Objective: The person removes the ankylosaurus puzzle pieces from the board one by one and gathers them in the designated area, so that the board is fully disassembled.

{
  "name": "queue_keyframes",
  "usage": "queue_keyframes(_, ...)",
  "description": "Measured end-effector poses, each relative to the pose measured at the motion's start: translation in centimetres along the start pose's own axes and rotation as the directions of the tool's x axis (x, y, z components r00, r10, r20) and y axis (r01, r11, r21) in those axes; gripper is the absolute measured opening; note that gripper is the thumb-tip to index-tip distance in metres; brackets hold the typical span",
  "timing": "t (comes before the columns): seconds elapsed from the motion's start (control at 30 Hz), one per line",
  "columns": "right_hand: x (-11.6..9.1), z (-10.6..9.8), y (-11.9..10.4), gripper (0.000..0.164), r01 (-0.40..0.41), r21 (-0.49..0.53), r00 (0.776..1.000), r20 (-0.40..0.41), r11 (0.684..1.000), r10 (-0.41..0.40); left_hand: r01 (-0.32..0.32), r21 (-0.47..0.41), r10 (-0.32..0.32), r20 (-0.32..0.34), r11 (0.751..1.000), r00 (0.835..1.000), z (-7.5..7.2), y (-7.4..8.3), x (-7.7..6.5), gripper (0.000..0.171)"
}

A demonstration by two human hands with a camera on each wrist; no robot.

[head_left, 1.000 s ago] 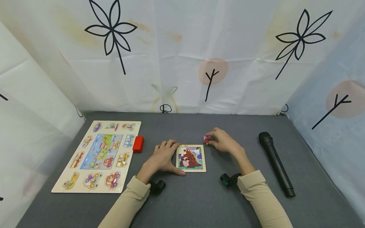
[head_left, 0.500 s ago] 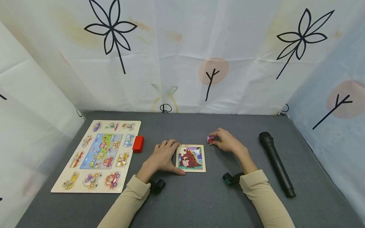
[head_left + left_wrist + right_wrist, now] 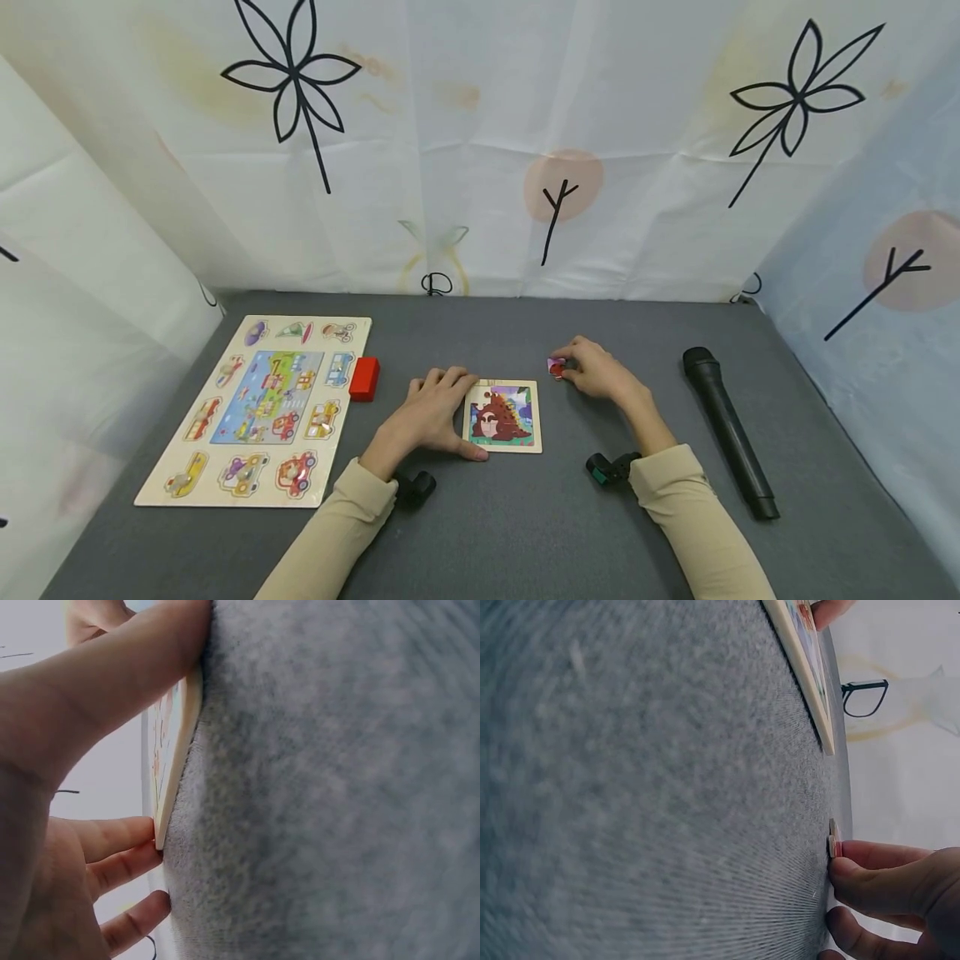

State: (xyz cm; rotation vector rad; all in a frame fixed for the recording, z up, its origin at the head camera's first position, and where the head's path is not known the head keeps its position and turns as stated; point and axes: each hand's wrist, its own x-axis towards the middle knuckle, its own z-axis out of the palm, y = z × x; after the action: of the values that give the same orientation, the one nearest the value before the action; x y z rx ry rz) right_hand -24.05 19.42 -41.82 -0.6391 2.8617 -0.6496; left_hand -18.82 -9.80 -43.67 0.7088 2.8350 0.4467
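A small wooden jigsaw puzzle lies flat on the grey table, with a red-brown spiky animal pictured inside a pale frame. My left hand holds it at the left side, thumb along the near edge and fingertips at the far corner. In the left wrist view, the puzzle's pale edge shows between the thumb and fingers. To the right and a little farther back, my right hand pinches a small purple and red puzzle piece between thumb and finger. The right wrist view shows that piece low at the tabletop, partly hidden by fingertips.
On the left lies a large wooden puzzle board with vehicle shapes. A red block touches its right edge. A black microphone lies at the right. White printed cloth hangs behind and beside the table.
My right hand has shifted a little to the right with the puzzle piece, farther from the jigsaw puzzle. The piece seems slightly turned. My left hand stays on the puzzle.
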Motion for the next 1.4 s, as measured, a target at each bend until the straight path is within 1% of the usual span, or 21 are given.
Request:
queue_keyframes(0.23, 0.1, 0.1, 0.0, 0.033, -0.018, 0.014, 1.0, -0.001, 1.0, 0.018, 0.03, -0.013, -0.03, -0.006, 0.999, 1.0, 0.1, 0.0, 0.2, 0.114)
queue_keyframes(0.4, -0.1, 0.2, 0.0, 0.035, -0.017, 0.021, 1.0, -0.002, 1.0, 0.017, 0.04, -0.021, -0.04, -0.002, 0.999, 0.999, 0.0, 0.1, 0.2, 0.114)
queue_keyframes(0.53, -0.3, 0.2, -0.1, 0.036, -0.035, 0.013, 0.999, -0.01, 0.999, 0.035, 0.043, -0.032, -0.043, 0.003, 0.999, 0.999, -0.1, 0.2, 0.2, 0.114)
queue_keyframes(0.63, -0.5, 0.2, -0.4, 0.036, -0.052, -0.003, 0.998, -0.035, 0.999, 0.052, 0.043, -0.045, -0.043, 0.006, 0.998, 0.999, 0.2, 0.1, 0.3, 0.115)
queue_keyframes(0.73, -0.6, 0.1, -1.0, 0.035, -0.065, -0.005, 0.995, -0.082, 0.998, 0.065, 0.047, -0.051, -0.046, 0.013, 0.998, 0.999, 0.3, 0.0, 0.3, 0.116)
queue_keyframes(0.87, -0.6, 0.0, -2.1, 0.035, -0.074, 0.034, 0.989, -0.125, 0.997, 0.078, 0.054, -0.043, -0.053, 0.013, 0.998, 0.998, 0.1, 0.1, 0.3, 0.116)
queue_keyframes(1.07, -0.7, -0.1, -3.9, 0.036, -0.032, 0.109, 0.995, -0.095, 0.994, 0.042, 0.063, -0.036, -0.062, 0.014, 0.997, 0.998, 0.1, 0.1, 0.4, 0.115)
queue_keyframes(1.23, -0.7, 0.2, -5.2, 0.035, 0.022, 0.128, 0.998, -0.066, 0.992, -0.014, 0.068, -0.033, -0.068, 0.02, 0.997, 0.998, -0.1, 0.2, 0.4, 0.114)
queue_keyframes(1.4, -0.7, 0.5, -6.6, 0.037, 0.046, 0.133, 0.999, -0.027, 0.99, -0.043, 0.076, -0.023, -0.075, 0.031, 0.997, 0.997, -0.2, 0.3, 0.4, 0.115)
